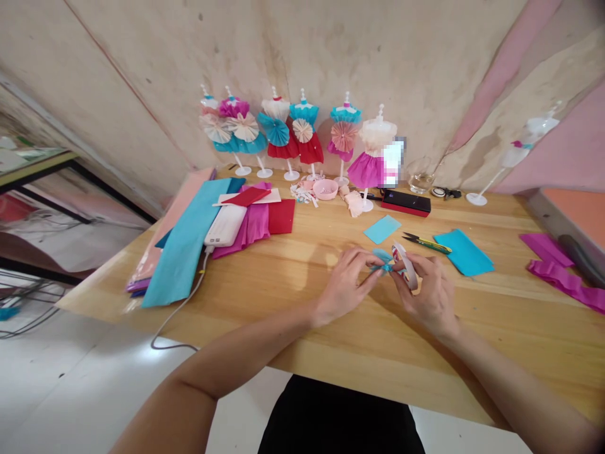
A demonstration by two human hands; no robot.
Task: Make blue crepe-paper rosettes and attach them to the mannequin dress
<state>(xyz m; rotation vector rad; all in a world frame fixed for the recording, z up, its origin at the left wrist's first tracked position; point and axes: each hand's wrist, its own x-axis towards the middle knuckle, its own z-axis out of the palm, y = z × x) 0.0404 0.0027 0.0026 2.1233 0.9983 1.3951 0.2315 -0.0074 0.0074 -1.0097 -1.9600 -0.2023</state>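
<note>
Above the middle right of the table, my left hand point(347, 284) pinches a small gathered piece of blue crepe paper point(382, 255) between thumb and fingers. Close beside it, my right hand point(428, 293) is closed around a roll of white tape point(407, 268), its fingertips meeting the blue paper too. Just behind the hands lies a flat blue paper rectangle point(382, 229). Yellow-handled thread snips point(428, 243) rest with their handle end by a folded blue paper stack point(466, 252). Parts of the gathered paper are hidden by my fingers.
Several small dress forms point(302, 129) in crepe-paper outfits line the wall. At left, a white power bank point(225, 225) with a cable sits on coloured paper sheets point(184, 243). A pink bowl point(325, 189), black-and-red box point(405, 203), glass point(420, 180) and magenta strips point(567, 280) are around.
</note>
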